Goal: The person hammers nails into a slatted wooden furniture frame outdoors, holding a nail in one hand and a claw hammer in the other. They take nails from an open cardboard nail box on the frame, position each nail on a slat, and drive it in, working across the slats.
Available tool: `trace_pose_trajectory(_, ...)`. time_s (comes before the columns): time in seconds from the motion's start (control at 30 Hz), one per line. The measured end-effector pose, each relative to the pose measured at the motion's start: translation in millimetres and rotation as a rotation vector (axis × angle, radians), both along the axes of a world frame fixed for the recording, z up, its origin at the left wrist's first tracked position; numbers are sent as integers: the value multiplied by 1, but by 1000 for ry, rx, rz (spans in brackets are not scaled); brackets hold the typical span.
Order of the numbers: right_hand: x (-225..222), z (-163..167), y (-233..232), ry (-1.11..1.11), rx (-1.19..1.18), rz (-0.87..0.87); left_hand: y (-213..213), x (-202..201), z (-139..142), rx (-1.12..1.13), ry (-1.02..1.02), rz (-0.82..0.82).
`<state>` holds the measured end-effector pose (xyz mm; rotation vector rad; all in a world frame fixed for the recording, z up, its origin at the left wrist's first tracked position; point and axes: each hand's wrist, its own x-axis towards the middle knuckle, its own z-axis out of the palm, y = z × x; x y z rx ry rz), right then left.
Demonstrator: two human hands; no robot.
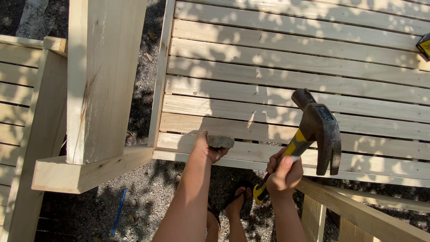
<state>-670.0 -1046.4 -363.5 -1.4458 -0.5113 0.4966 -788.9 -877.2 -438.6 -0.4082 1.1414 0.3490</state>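
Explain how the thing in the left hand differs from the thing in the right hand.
The left hand pinches a small grey block flat against the slatted wooden panel, while the right hand lifts a claw hammer above it. The block is short and plain; the hammer is long, with a dark metal head and yellow-black handle. Each is held in one hand.

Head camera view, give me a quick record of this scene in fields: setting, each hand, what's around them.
Setting: outdoors, dappled sun on a pale slatted wooden panel over gravel ground
Left hand: presses a small grey block against the panel's near edge
Right hand: grips a claw hammer by its yellow and black handle, head raised above the slats
Nearby: thick wooden post to the left, a blue stick on the gravel
Feet: a sandalled foot below the hands
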Motion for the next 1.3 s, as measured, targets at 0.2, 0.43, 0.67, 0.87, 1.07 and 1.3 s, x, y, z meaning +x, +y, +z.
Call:
trace_pose_trajectory(0.2,-35,-41,2,-186,-892,107,-1,0,3,78,-50,-2)
trace_pose_trajectory(0.43,-5,-20,-6,888,-700,-18,-12,-8,19,198,-63,-58)
trace_pose_trajectory(0.67,12,-3,-52,838,-738,-222,-6,-4,38,86,-32,-19)
trace_pose_trajectory(0.87,36,-30,-53,652,-816,-42,-10,-16,24,55,-54,49)
trace_pose_trajectory(1.07,50,-42,-37,609,-941,92,32,-93,31,1,-498,-57)
trace_pose_trajectory(1.3,55,-44,-30,654,-960,94,7,-58,43,393,-157,-224)
